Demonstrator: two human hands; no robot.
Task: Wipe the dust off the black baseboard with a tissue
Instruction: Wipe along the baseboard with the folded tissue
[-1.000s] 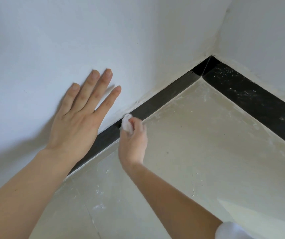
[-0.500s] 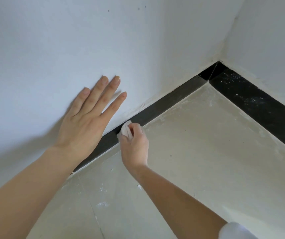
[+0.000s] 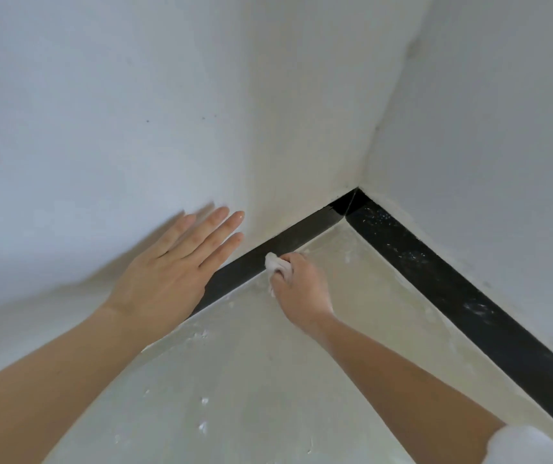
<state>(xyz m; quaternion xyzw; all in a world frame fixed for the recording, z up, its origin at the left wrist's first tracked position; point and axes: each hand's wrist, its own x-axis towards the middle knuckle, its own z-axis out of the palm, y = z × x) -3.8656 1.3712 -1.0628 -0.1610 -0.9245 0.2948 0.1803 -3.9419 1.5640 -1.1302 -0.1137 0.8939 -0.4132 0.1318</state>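
Right hand [image 3: 298,283] clenches a wadded tissue [image 3: 273,263] against the black baseboard [image 3: 268,254] along the left wall [image 3: 134,112]; left hand [image 3: 171,272] lies flat, fingers straight, on that wall.

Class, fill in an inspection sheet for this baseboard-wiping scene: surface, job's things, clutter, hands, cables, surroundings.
Surface: pale floor, white specks and smears.
Job's things: wadded tissue against the black baseboard; other baseboard speckled with dust.
Clutter: nothing seen.
Hands: right hand grips the tissue; left hand against the left wall, fingers straight.
Cables: nothing seen.
Surroundings: white right wall meets the left wall at a corner.
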